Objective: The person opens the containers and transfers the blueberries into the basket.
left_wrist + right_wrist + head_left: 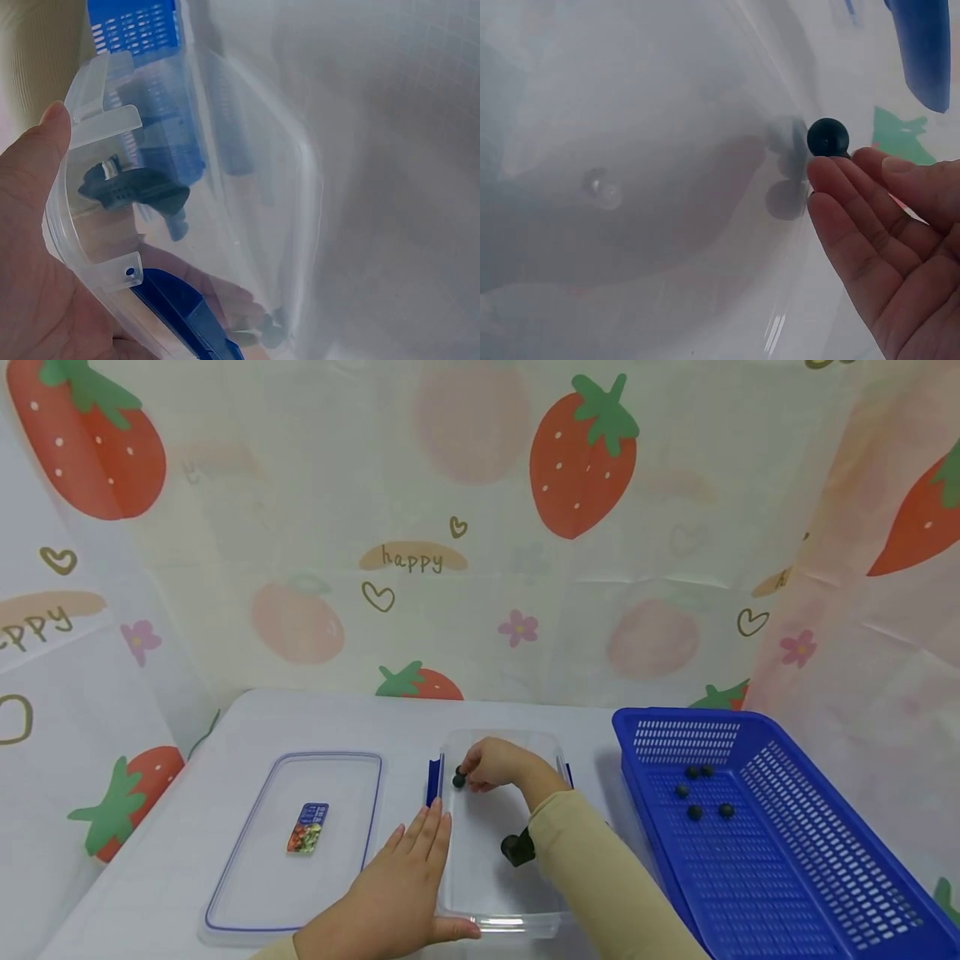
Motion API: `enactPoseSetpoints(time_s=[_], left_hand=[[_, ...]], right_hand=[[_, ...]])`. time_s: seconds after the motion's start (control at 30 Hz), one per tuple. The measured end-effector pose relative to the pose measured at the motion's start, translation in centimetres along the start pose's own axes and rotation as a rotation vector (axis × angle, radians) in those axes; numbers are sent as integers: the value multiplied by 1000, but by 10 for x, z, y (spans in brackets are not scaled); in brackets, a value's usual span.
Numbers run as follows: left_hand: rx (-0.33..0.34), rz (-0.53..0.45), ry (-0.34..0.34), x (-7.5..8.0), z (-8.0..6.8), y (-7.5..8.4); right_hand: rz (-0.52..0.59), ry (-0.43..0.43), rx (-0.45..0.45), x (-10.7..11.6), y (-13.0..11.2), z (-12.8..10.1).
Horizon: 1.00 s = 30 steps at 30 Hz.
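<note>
My right hand (491, 766) reaches into a clear plastic box (480, 893), its fingers curled beside the left wall. Its fingertips pinch at small dark green balls there; one ball (828, 139) shows just past the fingertips, another partly hidden behind them. My left hand (397, 881) rests flat along the box's left side, fingers straight, thumb (49, 150) at the front rim. A dark green irregular piece (517, 850) lies in the box, partly covered by the right sleeve. Blue latches (433, 782) stick out from the box's sides.
A clear lid with a blue seal (255, 860) and a colourful label (307, 828) lies on the left of the white table. To the right stands a blue perforated basket (750, 877) with several dark balls (695, 812) inside. A strawberry-print cloth (480, 560) hangs behind.
</note>
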<state>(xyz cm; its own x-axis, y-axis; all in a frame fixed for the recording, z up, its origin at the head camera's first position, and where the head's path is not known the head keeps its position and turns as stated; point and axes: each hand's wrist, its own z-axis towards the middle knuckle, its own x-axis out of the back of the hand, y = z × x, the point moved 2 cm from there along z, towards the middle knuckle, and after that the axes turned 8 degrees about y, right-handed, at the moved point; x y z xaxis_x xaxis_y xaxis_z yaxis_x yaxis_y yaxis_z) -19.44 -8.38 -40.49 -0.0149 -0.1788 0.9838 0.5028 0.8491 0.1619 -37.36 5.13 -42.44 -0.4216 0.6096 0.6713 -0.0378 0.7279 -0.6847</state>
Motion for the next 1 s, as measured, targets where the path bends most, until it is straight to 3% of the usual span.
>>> enactPoseSetpoints(time_s=[0.37, 0.7, 1.0], left_hand=[[-4, 12, -1, -2, 0, -1], [3, -6, -10, 0, 0, 0], [4, -15, 6, -1, 0, 0]], right_hand=[[-102, -27, 7, -6, 1, 1], [-95, -53, 64, -9, 0, -4], [70, -49, 92, -6, -2, -3]])
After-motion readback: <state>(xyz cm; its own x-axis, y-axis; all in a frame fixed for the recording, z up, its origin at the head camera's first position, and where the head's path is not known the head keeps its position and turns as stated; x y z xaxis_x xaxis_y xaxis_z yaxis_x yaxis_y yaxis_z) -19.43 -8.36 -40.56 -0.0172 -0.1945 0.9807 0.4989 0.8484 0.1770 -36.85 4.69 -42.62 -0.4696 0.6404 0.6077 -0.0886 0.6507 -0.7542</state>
